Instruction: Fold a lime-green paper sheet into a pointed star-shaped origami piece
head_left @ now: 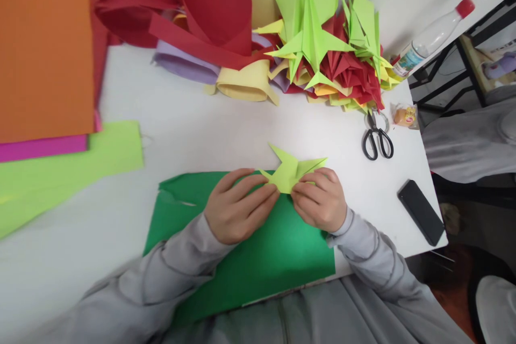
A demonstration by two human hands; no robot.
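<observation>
A lime-green folded paper figure (291,171) with pointed flaps is held just above a dark green sheet (258,258) on the white table (193,123). My left hand (237,205) pinches its left side with fingers pressed together. My right hand (319,200) grips its right lower part, fingers curled round the paper. Both grey sleeves reach in from the bottom edge.
A heap of folded green, red and yellow paper figures (330,54) and curled paper strips (209,27) lies at the back. Orange (44,59), pink and lime sheets lie left. Black scissors (377,140), a dark phone (421,212), a small wrapped snack (405,116) and a plastic bottle (433,36) sit right.
</observation>
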